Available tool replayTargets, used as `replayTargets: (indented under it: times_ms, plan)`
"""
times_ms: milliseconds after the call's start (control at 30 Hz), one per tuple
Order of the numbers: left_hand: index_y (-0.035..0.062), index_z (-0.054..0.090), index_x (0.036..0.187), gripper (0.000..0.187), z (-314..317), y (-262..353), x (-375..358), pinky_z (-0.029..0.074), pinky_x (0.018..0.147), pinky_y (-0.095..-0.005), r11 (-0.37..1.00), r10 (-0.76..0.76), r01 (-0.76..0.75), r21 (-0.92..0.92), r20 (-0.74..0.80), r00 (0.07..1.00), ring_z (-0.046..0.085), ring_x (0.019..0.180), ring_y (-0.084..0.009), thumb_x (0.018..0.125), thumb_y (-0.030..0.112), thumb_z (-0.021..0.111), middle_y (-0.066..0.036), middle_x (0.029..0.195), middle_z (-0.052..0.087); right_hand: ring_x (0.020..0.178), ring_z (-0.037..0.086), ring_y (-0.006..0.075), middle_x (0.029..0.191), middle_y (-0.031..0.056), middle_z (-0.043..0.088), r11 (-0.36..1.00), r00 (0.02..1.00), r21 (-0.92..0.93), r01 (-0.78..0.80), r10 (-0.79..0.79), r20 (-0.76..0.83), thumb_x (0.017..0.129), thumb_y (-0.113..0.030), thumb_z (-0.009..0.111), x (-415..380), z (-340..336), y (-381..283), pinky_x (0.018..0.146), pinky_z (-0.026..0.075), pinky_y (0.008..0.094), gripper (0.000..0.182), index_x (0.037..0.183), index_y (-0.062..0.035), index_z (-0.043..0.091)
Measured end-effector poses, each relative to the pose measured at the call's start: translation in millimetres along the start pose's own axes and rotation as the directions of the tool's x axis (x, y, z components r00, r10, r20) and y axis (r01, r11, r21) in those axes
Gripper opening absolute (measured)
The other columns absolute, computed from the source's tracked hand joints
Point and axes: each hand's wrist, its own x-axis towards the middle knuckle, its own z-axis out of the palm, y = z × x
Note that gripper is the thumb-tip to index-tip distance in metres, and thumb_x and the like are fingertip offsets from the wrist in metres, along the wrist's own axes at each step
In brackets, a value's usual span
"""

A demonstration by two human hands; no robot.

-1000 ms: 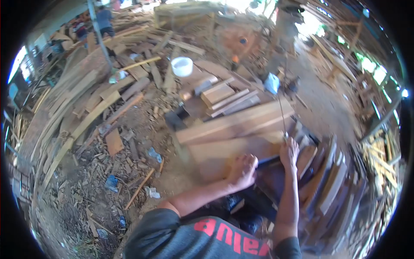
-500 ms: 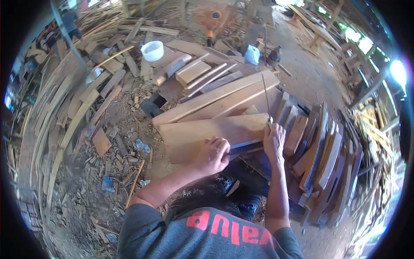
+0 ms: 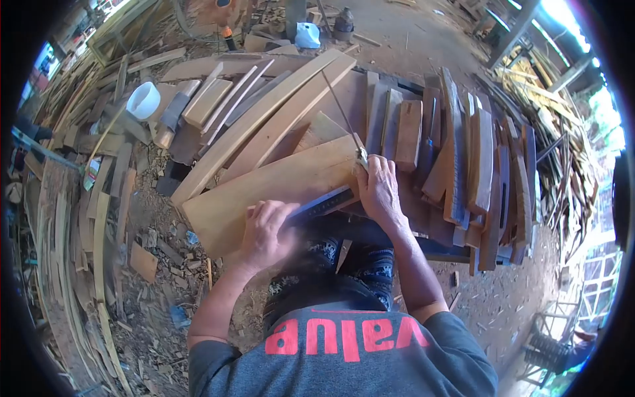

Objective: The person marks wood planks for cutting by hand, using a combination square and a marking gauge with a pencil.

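Note:
A wide pale board (image 3: 278, 178) lies slanted in front of me, across other timber. My left hand (image 3: 266, 235) is at its near edge, fingers curled over and thumb smeared by motion. A dark straight bar with a row of small marks (image 3: 324, 204) runs from that hand along the near edge towards my right hand. At the board's right end my right hand (image 3: 380, 188) is closed around the base of a thin metal rod (image 3: 340, 106). The rod has a small metal head (image 3: 361, 156) and points away from me, past the board's far corner.
Long planks (image 3: 264, 119) lie beyond the board, and a row of thick wooden pieces (image 3: 456, 145) stands to the right. A white bucket (image 3: 143, 100), a pale blue bag (image 3: 307, 35) and a dark jug (image 3: 344, 24) are farther off. Scrap wood (image 3: 145, 262) litters the left ground.
My view has swung to the right. My left hand has shifted back along the bar, its fist loosened, and more of the bar shows. My right hand stays at the board's right end.

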Motion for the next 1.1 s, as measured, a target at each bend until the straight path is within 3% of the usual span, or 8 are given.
replayTargets:
  times_ms: [133, 200, 267, 333, 400, 533, 933, 1100]
  plan:
    - [0.0102, 0.061, 0.127, 0.055, -1, 2, 4, 0.04, 0.091, -0.0419, 1.0, -0.021, 0.02, 0.013, 0.055, 0.998, 0.054, 0.104, -0.0271, 0.074, 0.009, 0.072, -0.008, 0.109, 0.056, 0.103, 0.052, 0.0428, 0.114, 0.0238, 0.057, 0.998, 0.999, 0.034, 0.046, -0.046, -0.016, 0.094, -0.013, 0.06, -5, -6, 2, 0.092, 0.043, 0.0493, 0.021, 0.102, 0.0049, 0.055]
    - [0.0098, 0.064, 0.125, 0.052, -1, 0, 4, 0.04, 0.09, -0.042, 0.999, -0.026, 0.024, 0.025, 0.067, 0.997, 0.054, 0.103, -0.0268, 0.074, 0.01, 0.072, -0.008, 0.108, 0.055, 0.106, 0.051, 0.0427, 0.114, 0.0234, 0.057, 0.984, 0.998, 0.173, 0.038, -0.027, -0.064, 0.095, -0.011, 0.058, -13, -15, 5, 0.092, 0.043, 0.0498, 0.019, 0.104, 0.0045, 0.055]
    - [0.0101, 0.065, 0.125, 0.051, -2, 1, 5, 0.04, 0.09, -0.042, 0.999, -0.025, 0.023, 0.026, 0.084, 0.996, 0.054, 0.103, -0.027, 0.074, 0.01, 0.072, -0.008, 0.107, 0.054, 0.1, 0.053, 0.0445, 0.107, 0.0238, 0.057, 0.991, 0.993, 0.135, 0.024, -0.008, -0.119, 0.096, -0.009, 0.057, -34, -31, -2, 0.087, 0.045, 0.0502, 0.014, 0.104, 0.0027, 0.054]
    - [0.0104, 0.065, 0.124, 0.05, -3, 4, 6, 0.04, 0.09, -0.042, 0.999, -0.027, 0.025, 0.02, 0.104, 0.994, 0.053, 0.102, -0.0272, 0.074, 0.01, 0.072, -0.008, 0.107, 0.054, 0.087, 0.056, 0.0425, 0.095, 0.0211, 0.056, 0.933, 0.981, 0.303, -0.193, 0.182, 0.065, 0.096, -0.007, 0.056, -65, -42, -3, 0.076, 0.046, 0.0444, 0.011, 0.103, 0.0018, 0.055]
    - [0.0124, 0.066, 0.123, 0.047, -4, 3, 8, 0.041, 0.088, -0.0439, 0.999, -0.025, 0.021, 0.034, 0.105, 0.994, 0.055, 0.1, -0.0287, 0.076, 0.014, 0.067, -0.009, 0.105, 0.056, 0.078, 0.055, 0.0433, 0.087, 0.0209, 0.053, 0.949, 0.982, 0.253, -0.188, 0.175, 0.074, 0.097, -0.007, 0.056, -97, -42, -5, 0.067, 0.044, 0.0448, 0.008, 0.099, 0.0012, 0.054]
    - [0.0126, 0.065, 0.124, 0.049, -4, 1, 8, 0.042, 0.087, -0.0438, 0.999, -0.003, -0.003, 0.053, 0.105, 0.994, 0.055, 0.1, -0.0283, 0.076, 0.013, 0.069, -0.009, 0.105, 0.055, 0.076, 0.059, 0.0461, 0.089, 0.0209, 0.055, 0.955, 0.965, 0.162, -0.248, 0.228, 0.132, 0.097, -0.013, 0.061, -135, -45, -9, 0.063, 0.047, 0.0517, 0.013, 0.099, -0.0031, 0.053]
    - [0.0128, 0.064, 0.127, 0.053, -3, 2, 9, 0.04, 0.088, -0.0425, 0.999, 0.0, -0.006, 0.049, 0.122, 0.992, 0.054, 0.097, -0.0259, 0.075, 0.011, 0.071, -0.007, 0.105, 0.053, 0.07, 0.061, 0.0449, 0.094, 0.0196, 0.052, 0.964, 0.95, 0.095, -0.25, 0.225, 0.216, 0.099, -0.016, 0.058, -148, -42, -20, 0.056, 0.05, 0.052, 0.016, 0.098, -0.003, 0.049]
    - [0.013, 0.064, 0.128, 0.052, 0, -2, 12, 0.04, 0.087, -0.0423, 0.997, 0.002, -0.011, 0.076, 0.111, 0.994, 0.053, 0.097, -0.0251, 0.076, 0.012, 0.07, -0.007, 0.105, 0.052, 0.075, 0.061, 0.0475, 0.095, 0.021, 0.055, 0.937, 0.912, 0.094, -0.336, 0.298, 0.283, 0.098, -0.015, 0.058, -129, -38, -27, 0.061, 0.05, 0.0548, 0.016, 0.097, -0.0027, 0.048]
